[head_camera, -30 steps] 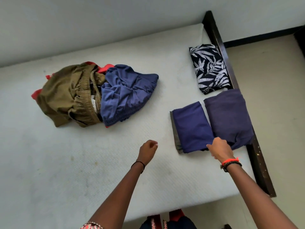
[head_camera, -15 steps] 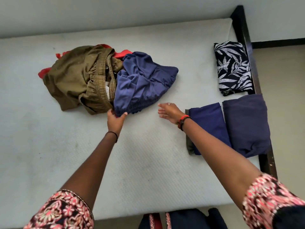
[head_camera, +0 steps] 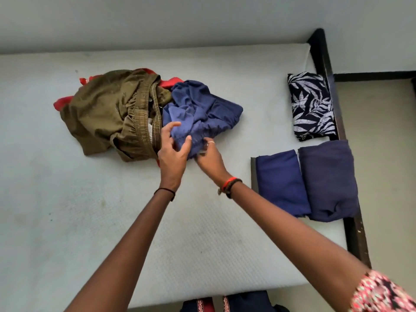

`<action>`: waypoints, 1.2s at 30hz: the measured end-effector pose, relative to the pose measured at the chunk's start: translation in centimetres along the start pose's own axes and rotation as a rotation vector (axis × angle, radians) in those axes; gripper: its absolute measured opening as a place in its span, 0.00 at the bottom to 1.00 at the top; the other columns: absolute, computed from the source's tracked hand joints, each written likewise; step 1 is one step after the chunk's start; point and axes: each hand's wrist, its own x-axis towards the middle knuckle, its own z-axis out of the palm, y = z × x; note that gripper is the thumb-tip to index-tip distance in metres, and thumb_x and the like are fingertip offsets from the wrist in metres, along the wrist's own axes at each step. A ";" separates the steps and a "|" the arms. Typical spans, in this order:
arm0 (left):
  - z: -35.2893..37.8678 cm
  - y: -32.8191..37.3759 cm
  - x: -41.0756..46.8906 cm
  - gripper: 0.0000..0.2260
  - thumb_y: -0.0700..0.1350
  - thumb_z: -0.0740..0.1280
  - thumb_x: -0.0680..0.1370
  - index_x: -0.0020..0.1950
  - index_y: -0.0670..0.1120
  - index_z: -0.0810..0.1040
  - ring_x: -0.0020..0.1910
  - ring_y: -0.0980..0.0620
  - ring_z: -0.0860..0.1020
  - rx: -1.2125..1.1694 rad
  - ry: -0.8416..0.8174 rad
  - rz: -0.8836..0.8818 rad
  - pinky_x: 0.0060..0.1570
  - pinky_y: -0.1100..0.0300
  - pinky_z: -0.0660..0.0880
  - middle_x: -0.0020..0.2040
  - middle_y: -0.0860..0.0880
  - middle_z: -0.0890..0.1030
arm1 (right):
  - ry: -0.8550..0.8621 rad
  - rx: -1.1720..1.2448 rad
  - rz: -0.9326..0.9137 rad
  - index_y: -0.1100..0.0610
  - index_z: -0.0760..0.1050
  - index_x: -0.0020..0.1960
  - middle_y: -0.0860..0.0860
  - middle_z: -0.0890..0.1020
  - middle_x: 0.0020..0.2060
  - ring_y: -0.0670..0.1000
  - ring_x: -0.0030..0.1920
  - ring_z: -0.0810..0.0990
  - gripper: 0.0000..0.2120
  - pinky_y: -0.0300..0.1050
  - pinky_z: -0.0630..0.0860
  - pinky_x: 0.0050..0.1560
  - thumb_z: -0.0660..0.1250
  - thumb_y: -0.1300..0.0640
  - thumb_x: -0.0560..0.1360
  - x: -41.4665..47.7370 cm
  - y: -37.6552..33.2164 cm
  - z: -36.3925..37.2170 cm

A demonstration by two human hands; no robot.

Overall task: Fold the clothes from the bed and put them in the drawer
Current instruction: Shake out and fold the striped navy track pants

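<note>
Both hands [head_camera: 173, 154] [head_camera: 210, 157] now grip one blue garment [head_camera: 202, 109]; three folded pieces [head_camera: 311, 104] [head_camera: 281, 183] [head_camera: 328, 179] nearby.

pale wall [head_camera: 202, 19] behind a white mattress [head_camera: 67, 221], dark bed frame [head_camera: 322, 55], beige floor [head_camera: 387, 154].

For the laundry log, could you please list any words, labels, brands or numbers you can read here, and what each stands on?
None: no word, number or brand can be read.
Leaf-print cloth: pattern only.
Blue garment, olive garment, small navy fold, large navy fold: no label shows.
Pale patch inside the olive waistband: perhaps a tag, too small to read.
</note>
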 end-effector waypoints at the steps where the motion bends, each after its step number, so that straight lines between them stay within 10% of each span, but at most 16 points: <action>1: 0.3 1.3 0.1 0.10 0.45 0.66 0.77 0.57 0.55 0.72 0.44 0.43 0.79 0.003 -0.019 0.031 0.47 0.48 0.77 0.48 0.44 0.79 | 0.014 -0.099 -0.102 0.60 0.65 0.68 0.57 0.75 0.58 0.57 0.57 0.76 0.27 0.50 0.75 0.58 0.68 0.63 0.71 -1.0 0.0 -0.2; 4: 0.8 6.3 0.8 0.05 0.43 0.67 0.78 0.53 0.44 0.79 0.51 0.56 0.79 -0.041 -0.049 0.071 0.57 0.54 0.76 0.50 0.50 0.81 | 0.173 -0.340 -0.238 0.54 0.60 0.74 0.57 0.69 0.64 0.57 0.61 0.72 0.38 0.51 0.74 0.59 0.73 0.55 0.69 -3.6 -2.5 -1.6; 15: -5.4 27.1 2.3 0.01 0.46 0.68 0.77 0.47 0.52 0.80 0.49 0.53 0.80 -0.260 -0.055 0.175 0.56 0.54 0.76 0.46 0.52 0.82 | 0.211 0.013 -0.568 0.59 0.76 0.61 0.47 0.80 0.49 0.41 0.47 0.77 0.13 0.25 0.70 0.45 0.62 0.63 0.79 -9.8 -22.3 -11.5; 29: -14.6 57.4 1.0 0.05 0.42 0.65 0.78 0.52 0.44 0.78 0.35 0.62 0.79 -0.368 -0.194 0.488 0.41 0.70 0.77 0.40 0.51 0.80 | 0.279 0.070 -0.952 0.59 0.75 0.40 0.49 0.74 0.31 0.44 0.32 0.70 0.11 0.43 0.66 0.34 0.66 0.54 0.77 -22.4 -48.2 -22.7; 36: -17.3 66.0 0.2 0.25 0.52 0.78 0.64 0.55 0.46 0.74 0.46 0.53 0.78 0.205 -0.058 0.847 0.47 0.64 0.73 0.46 0.50 0.80 | 0.318 0.017 -1.041 0.56 0.75 0.34 0.49 0.75 0.30 0.46 0.33 0.71 0.14 0.46 0.67 0.35 0.71 0.49 0.73 -28.3 -55.4 -28.5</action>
